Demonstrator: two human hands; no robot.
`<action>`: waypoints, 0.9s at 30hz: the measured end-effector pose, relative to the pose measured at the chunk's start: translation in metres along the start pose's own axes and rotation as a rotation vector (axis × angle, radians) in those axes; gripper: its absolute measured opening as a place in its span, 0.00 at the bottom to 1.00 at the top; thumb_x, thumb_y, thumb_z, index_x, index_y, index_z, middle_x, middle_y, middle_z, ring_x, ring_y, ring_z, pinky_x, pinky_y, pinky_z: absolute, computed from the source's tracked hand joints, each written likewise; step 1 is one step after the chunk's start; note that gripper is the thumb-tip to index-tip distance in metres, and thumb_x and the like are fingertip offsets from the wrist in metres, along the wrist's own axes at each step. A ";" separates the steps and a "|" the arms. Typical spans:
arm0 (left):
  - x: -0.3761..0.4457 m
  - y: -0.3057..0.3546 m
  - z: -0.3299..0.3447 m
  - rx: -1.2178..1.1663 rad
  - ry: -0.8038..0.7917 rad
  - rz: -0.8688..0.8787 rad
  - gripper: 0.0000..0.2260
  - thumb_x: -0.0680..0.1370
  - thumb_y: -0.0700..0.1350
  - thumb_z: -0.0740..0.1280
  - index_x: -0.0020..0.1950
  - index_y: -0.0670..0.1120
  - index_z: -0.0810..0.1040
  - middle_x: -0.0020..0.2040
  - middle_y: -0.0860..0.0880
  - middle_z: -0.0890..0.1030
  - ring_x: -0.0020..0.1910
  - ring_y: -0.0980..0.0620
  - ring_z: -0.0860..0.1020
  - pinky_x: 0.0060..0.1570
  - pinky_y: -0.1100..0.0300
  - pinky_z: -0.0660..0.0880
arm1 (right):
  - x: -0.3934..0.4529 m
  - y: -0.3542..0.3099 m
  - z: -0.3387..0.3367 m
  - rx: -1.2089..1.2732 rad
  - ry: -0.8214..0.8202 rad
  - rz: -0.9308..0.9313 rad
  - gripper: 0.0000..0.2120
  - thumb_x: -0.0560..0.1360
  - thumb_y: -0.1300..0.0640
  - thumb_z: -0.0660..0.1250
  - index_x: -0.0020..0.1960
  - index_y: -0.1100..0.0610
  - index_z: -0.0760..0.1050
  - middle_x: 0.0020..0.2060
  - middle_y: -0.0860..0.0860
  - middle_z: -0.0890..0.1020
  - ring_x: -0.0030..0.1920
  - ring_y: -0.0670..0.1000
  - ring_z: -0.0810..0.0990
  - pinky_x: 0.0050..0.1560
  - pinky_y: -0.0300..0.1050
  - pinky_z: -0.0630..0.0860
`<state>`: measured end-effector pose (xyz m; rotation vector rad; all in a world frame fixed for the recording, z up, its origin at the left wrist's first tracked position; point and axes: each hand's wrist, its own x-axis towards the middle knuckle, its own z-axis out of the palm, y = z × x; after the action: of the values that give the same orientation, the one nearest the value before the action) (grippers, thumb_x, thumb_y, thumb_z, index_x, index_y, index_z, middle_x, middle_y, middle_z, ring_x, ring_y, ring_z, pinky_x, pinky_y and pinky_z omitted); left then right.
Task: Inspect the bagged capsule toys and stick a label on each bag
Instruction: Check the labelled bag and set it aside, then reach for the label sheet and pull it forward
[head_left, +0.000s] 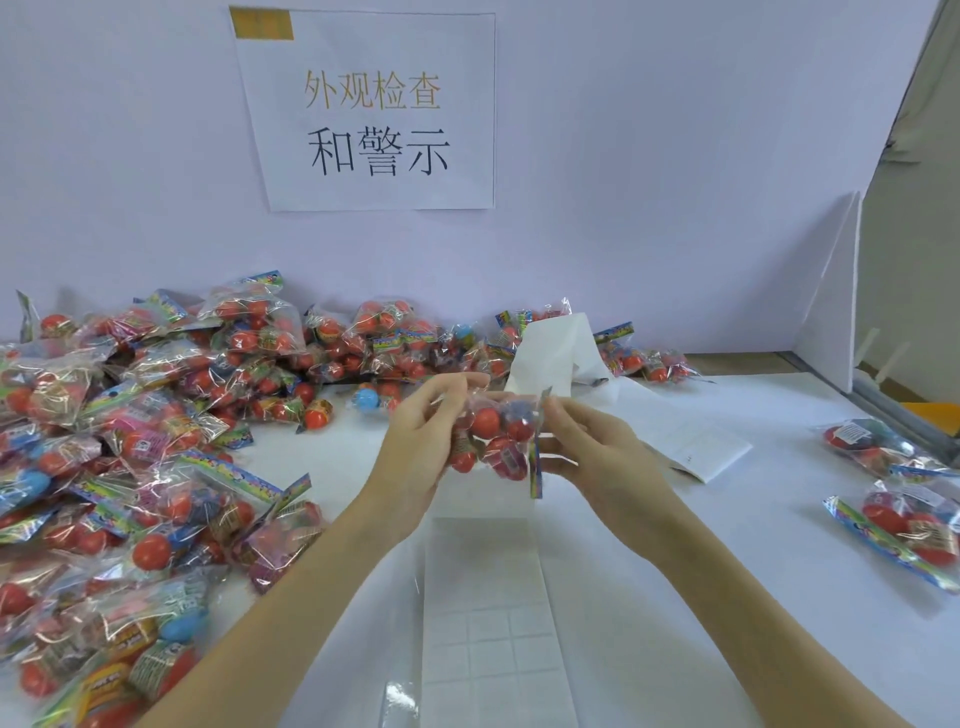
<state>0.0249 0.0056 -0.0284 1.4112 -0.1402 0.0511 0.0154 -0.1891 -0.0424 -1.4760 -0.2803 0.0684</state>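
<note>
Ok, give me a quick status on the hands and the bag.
Left hand and right hand both gripping one bag, held up over the label sheet. No label visible on it. Nothing in the way.

Pale lilac wall (649, 156) behind white tabletop (727, 571). Printed paper sign (374, 114) taped to wall. White partition board (836, 312) stands at right. Even, soft light.

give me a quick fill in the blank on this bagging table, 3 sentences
1. The bag of capsule toys is held by ____ hands.
2. The big pile of bags lies on the person's ____ side.
3. The label sheet lies on the table, ____ the held bag.

Missing words: both; left; below
</note>
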 end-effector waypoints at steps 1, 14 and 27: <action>0.000 -0.001 0.000 0.046 -0.009 0.009 0.13 0.87 0.49 0.59 0.62 0.46 0.82 0.54 0.47 0.87 0.46 0.49 0.87 0.36 0.62 0.79 | 0.000 -0.001 0.002 -0.027 0.020 -0.003 0.22 0.77 0.38 0.69 0.61 0.54 0.84 0.56 0.57 0.86 0.58 0.64 0.83 0.61 0.59 0.80; 0.001 -0.004 0.004 0.103 0.076 0.111 0.11 0.81 0.51 0.70 0.47 0.45 0.88 0.47 0.48 0.88 0.44 0.45 0.88 0.40 0.60 0.83 | 0.002 -0.002 0.001 -0.084 0.348 -0.049 0.11 0.85 0.56 0.64 0.52 0.55 0.85 0.46 0.62 0.86 0.43 0.59 0.79 0.50 0.52 0.76; 0.004 -0.012 -0.002 0.433 0.142 0.307 0.18 0.82 0.55 0.65 0.44 0.42 0.83 0.38 0.52 0.86 0.31 0.50 0.84 0.34 0.56 0.82 | 0.001 -0.001 0.001 -0.068 0.224 -0.014 0.09 0.82 0.52 0.69 0.53 0.52 0.87 0.45 0.51 0.89 0.44 0.47 0.86 0.45 0.37 0.80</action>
<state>0.0305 0.0051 -0.0399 1.8006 -0.2374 0.4577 0.0155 -0.1876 -0.0413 -1.5342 -0.1119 -0.1185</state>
